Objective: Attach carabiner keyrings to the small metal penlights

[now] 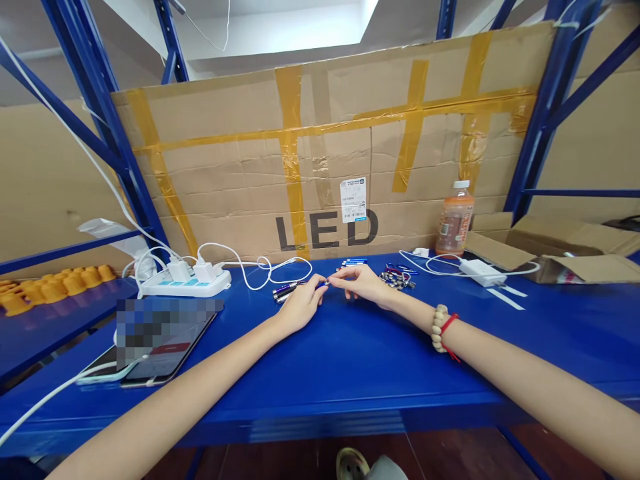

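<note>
My left hand (300, 308) is closed around a slim blue pen-like piece with a shiny end, most of it hidden by the fingers. The thumb and forefinger of my right hand (363, 285) pinch at that shiny end; whether they hold a separate small part cannot be made out. Just left of my left hand lie several dark blue and black pen-like pieces (284, 291) with silver ends. Behind my right hand is a row of blue pen-like pieces (354, 262). A heap of small silver metal parts (399, 277) sits beyond my right wrist.
On the blue table (320, 373), a power strip (187, 283) with chargers and a tablet (170, 353) are at left. A drink bottle (455, 220), a white adapter (483, 272) and an open carton (575, 250) stand right. Cardboard (225, 180) walls the back. Orange cups (55, 288) are far left.
</note>
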A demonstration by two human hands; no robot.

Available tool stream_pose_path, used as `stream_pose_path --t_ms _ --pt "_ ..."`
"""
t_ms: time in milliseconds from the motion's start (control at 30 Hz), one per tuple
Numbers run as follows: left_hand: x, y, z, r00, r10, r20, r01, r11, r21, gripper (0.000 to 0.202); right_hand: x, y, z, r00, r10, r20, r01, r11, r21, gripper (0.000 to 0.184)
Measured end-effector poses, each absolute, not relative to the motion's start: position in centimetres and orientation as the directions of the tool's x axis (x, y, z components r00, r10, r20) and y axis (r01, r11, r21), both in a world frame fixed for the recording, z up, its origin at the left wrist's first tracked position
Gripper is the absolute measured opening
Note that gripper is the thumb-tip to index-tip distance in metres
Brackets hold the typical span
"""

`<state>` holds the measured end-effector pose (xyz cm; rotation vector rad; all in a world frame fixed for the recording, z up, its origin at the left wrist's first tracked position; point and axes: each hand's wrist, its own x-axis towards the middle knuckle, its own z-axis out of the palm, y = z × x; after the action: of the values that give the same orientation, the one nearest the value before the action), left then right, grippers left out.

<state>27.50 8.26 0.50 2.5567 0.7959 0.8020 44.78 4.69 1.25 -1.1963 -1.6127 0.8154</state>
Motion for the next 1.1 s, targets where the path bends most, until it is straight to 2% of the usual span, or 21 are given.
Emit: stream_pose_path --t_ms 200,500,1100 --pt "27.39 8.06 0.46 0.698 0.584 0.414 0.385 -0.794 0.471 0.022 44.87 4.79 1.25 -0.076 0.955 0.286 0.369 0.293 -0.882 0.043" --pt "27.21 7.92 0.41 0.704 0.582 0.406 0.397 -0.797 0.455 0.024 44.96 4.98 1.37 -0.056 0.955 0.29 0.511 0.277 -0.813 0.036" --pt "26.97 7.81 0.77 0.734 0.546 0.404 0.403 -0.829 0.388 0.028 44.41 4.52 1.6 -0.09 0.964 0.25 0.43 0.264 -0.863 0.038"
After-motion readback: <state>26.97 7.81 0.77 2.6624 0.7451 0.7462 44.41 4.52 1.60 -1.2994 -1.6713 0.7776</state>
